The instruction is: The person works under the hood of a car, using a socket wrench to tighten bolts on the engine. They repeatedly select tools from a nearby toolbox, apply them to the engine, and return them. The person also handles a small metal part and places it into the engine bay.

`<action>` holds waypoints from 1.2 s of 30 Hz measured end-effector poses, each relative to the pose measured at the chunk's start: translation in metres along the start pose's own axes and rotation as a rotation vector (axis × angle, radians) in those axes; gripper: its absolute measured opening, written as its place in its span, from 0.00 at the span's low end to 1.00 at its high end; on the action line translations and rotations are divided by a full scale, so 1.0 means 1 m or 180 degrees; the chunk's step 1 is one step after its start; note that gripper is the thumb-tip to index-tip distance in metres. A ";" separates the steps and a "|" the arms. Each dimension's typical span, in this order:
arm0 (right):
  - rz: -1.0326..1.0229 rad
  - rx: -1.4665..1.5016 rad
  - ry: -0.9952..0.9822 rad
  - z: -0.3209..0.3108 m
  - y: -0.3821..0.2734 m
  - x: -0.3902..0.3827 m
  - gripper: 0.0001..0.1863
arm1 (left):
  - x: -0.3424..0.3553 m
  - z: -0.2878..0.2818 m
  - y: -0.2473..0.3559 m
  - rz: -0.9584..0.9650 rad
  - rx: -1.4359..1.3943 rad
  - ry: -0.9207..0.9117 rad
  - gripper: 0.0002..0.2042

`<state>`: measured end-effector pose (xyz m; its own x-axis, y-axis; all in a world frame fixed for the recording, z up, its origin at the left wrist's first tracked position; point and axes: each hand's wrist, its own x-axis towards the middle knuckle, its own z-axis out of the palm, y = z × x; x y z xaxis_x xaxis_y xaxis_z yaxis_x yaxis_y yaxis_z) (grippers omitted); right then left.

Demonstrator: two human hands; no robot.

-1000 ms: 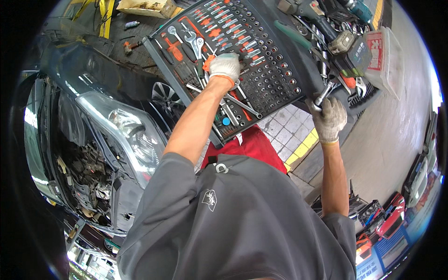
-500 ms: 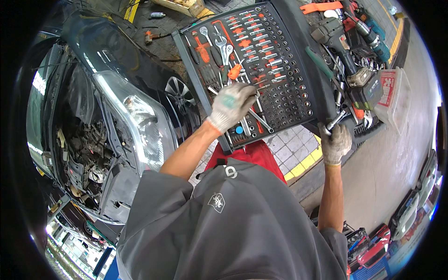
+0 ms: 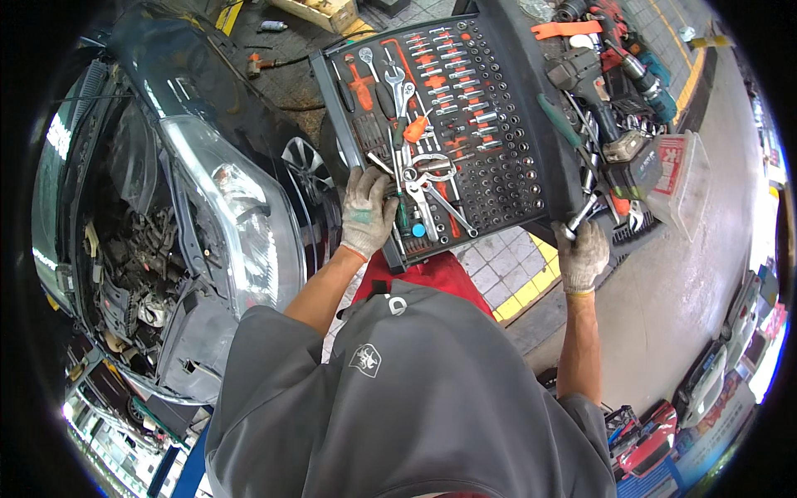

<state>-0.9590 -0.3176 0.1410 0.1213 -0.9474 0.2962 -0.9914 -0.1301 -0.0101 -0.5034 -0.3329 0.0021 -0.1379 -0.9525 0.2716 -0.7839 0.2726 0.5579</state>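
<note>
My left hand (image 3: 367, 212), in a whitish work glove, lies at the left edge of the tool drawer (image 3: 342, 98), fingers apart and nothing visible in them. Beside it in the drawer are a slim green-handled tool (image 3: 403, 212) and large chrome pliers (image 3: 432, 173) with curved jaws, lying across other tools. Further up are a combination wrench (image 3: 396, 83) and an orange-handled screwdriver (image 3: 416, 129). My right hand (image 3: 584, 259), also gloved, is closed around the lower end of a chrome bar-like tool (image 3: 584, 212) near the drawer's right side; its exact kind is unclear.
Rows of sockets (image 3: 498, 174) fill the drawer's right part. To its right lie a cordless impact wrench (image 3: 598, 95), a teal drill (image 3: 652, 87) and a clear plastic box (image 3: 681, 178). A dark car with its engine bay exposed and headlight (image 3: 237, 207) stands at left.
My left hand has moved left from over the middle of the drawer to its edge, uncovering the chrome pliers. My right hand keeps its hold on the chrome tool.
</note>
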 end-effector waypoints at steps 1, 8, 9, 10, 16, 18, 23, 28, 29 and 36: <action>0.0106 -0.0019 -0.0353 -0.010 -0.009 0.004 0.23 | 0.000 0.000 0.002 -0.0022 -0.0029 -0.0012 0.32; 0.0765 0.1139 -0.1094 0.006 -0.146 0.033 0.17 | 0.016 0.013 0.012 0.0042 -0.0025 -0.0044 0.31; 0.0738 0.1129 -0.1094 0.030 -0.149 0.036 0.18 | 0.018 0.012 0.015 0.0065 -0.0038 -0.0018 0.32; 0.0707 0.1134 -0.1095 0.058 -0.148 0.040 0.19 | 0.020 0.017 0.019 0.0079 -0.0011 0.0055 0.32; 0.1464 0.1381 -0.1244 0.129 -0.160 0.099 0.22 | 0.035 0.030 0.035 -0.0016 -0.0130 -0.0024 0.28; 0.1504 0.1387 -0.1062 0.139 -0.166 0.113 0.23 | 0.038 0.040 0.034 0.0085 -0.0182 0.0069 0.28; 0.1362 0.1407 -0.1120 0.141 -0.170 0.125 0.25 | 0.048 0.047 0.045 0.0156 -0.0313 0.0234 0.28; 0.0830 0.1771 -0.0022 0.070 -0.147 0.113 0.18 | 0.062 0.062 0.052 0.0003 -0.0545 -0.0047 0.28; 0.0707 0.1802 0.0246 0.052 -0.136 0.113 0.17 | 0.064 0.068 0.054 0.0032 -0.0527 0.0010 0.28; -0.0096 0.0749 0.0169 -0.004 -0.067 0.097 0.14 | 0.084 0.110 0.086 -0.0063 -0.0564 0.0069 0.28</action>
<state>-0.8809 -0.3999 0.1747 0.1419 -0.9262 0.3494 -0.9481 -0.2286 -0.2209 -0.6486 -0.4040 -0.0134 -0.1091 -0.9552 0.2750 -0.6671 0.2755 0.6921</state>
